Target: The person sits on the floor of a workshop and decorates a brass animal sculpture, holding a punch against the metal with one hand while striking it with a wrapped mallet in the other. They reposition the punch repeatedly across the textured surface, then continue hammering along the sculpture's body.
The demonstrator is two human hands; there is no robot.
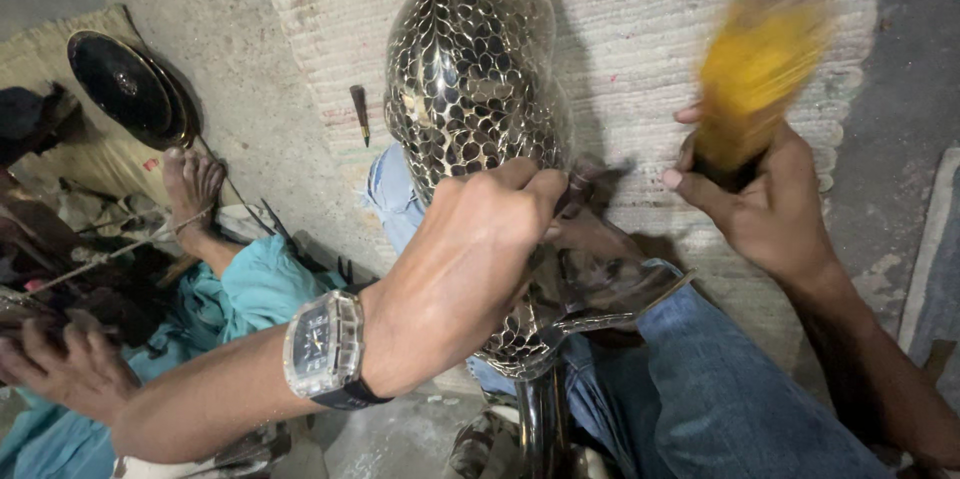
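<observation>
Left hand (470, 269): centre of frame, closed in a fist around a thin dark punch (575, 189), tip pressed to the metal vessel (470, 89); clear-cased wristwatch (325, 344) on the wrist.
Right hand (765, 204): right of centre, wrapped tight around the handle of a mallet (755, 59), yellow head blurred in mid-swing at upper right.
Metal vessel: upper centre down to lower centre, shiny, covered in a hammered scale pattern, propped across blue-jeaned legs (700, 389).
Loose tool (359, 111): small dark punch lying apart on the woven mat (650, 29), left of the vessel.
Other person: left edge, bare foot (192, 184), teal garment (260, 289) and one hand (70, 374); dark round dish (125, 87) at upper left.
Risk, knuckles: likely a bruised left hand if the blurred mallet misses the narrow punch end.
Risk, slip: punch tip may skid on the curved, polished surface, scarring the scales.
Risk, vessel: braced only on legs, may roll under a blow.
</observation>
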